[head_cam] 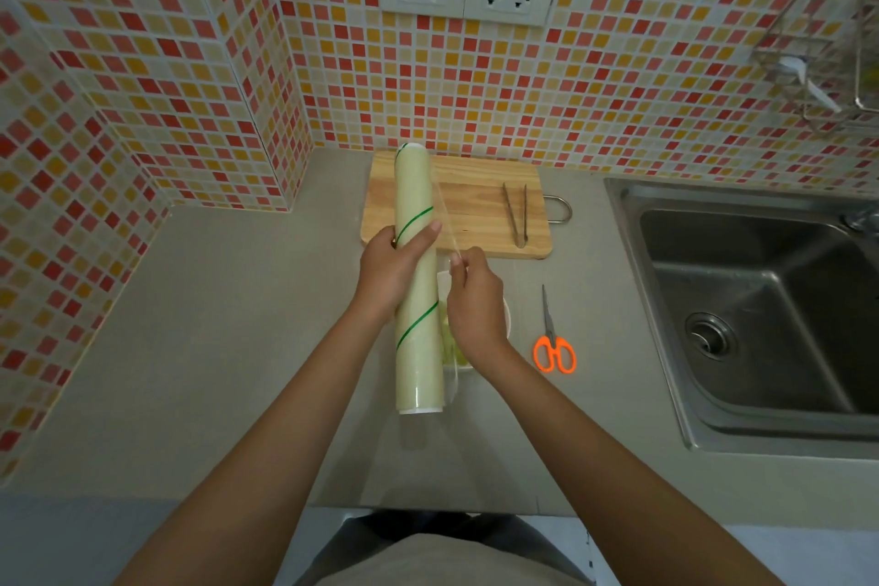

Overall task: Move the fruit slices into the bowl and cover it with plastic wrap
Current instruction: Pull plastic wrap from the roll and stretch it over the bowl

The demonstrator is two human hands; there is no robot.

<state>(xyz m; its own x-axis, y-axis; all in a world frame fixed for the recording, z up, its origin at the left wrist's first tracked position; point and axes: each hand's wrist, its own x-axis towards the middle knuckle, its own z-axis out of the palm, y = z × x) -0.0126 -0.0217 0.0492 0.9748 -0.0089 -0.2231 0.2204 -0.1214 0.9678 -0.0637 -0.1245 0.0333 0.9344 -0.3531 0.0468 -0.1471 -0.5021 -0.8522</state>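
left hand – fingers grip wrap roll | right hand – fingers pinch film edge

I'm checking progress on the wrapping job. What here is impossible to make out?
- Bowl, head view: mostly hidden by the right hand and the plastic wrap roll; its contents show only as a pale green sliver.
- Loose film edge the right hand pinches: too clear to trace.
- Wire rack: cut off by the frame's right edge.

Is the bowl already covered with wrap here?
Not yet. The film edge is only slightly peeled off the roll, pinched by the right hand; the left hand grips the roll above the bowl.
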